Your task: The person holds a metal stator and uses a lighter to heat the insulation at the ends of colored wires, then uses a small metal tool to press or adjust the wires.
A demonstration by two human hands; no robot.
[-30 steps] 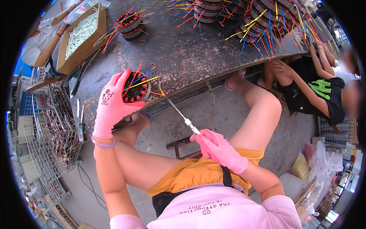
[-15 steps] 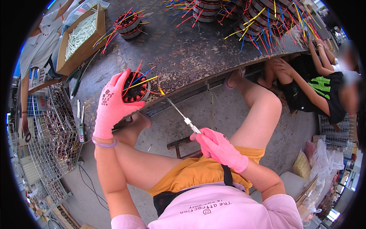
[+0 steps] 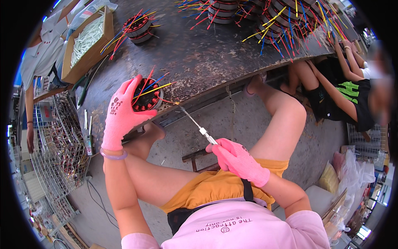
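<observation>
My left hand (image 3: 121,114), in a pink glove, is wrapped round a motor stator (image 3: 148,94) at the table's front edge. Red windings ring the stator, and red, blue and yellow leads stick out of it. One red wire reaches past the edge toward my right side, with a small orange flame or glow (image 3: 177,103) at its end. My pink-gloved right hand (image 3: 235,159) grips a slim metal torch-like tool (image 3: 203,131) with a white collar. The tool's thin tip points at that wire end. My fingers hide most of the handle.
Another stator (image 3: 137,30) stands farther back, and several stacked stators (image 3: 275,25) fill the far right. A cardboard box (image 3: 105,31) of white sleeves sits at far left, near wire baskets (image 3: 62,145). Co-workers are at left and right; a person in black (image 3: 346,97) sits right.
The yellow-orange flame at the wire end has shrunk. My hands have hardly moved. The left co-worker's hanging hand has shifted slightly, and the right co-worker's hand has moved off the knee.
</observation>
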